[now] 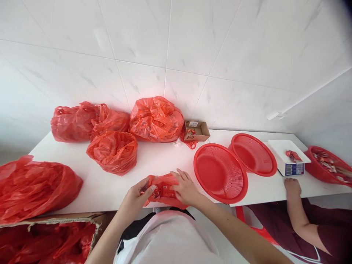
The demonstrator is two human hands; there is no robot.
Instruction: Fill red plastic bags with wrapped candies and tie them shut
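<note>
A small red plastic bag (pixel 166 201) lies at the table's front edge, its mouth spread, with small red printed packets (pixel 165 191) showing inside. My left hand (pixel 136 195) grips the bag's left side, thumb over the rim and fingers partly hidden behind the film. At the bag's right side, my right hand (pixel 187 189) touches the film with its fingers apart and some of them raised. Right of that hand stands a red mesh basket (pixel 217 170), holding nothing visible.
Large red plastic bags (pixel 156 119) line the wall beside a small cardboard box (pixel 196 132). Further right are a second red basket (pixel 254 154), a scale (pixel 288 152) bearing packets, and a red basin (pixel 327 165). A co-worker's hand (pixel 292 186) rests nearby. A carton (pixel 93 223) stands below left.
</note>
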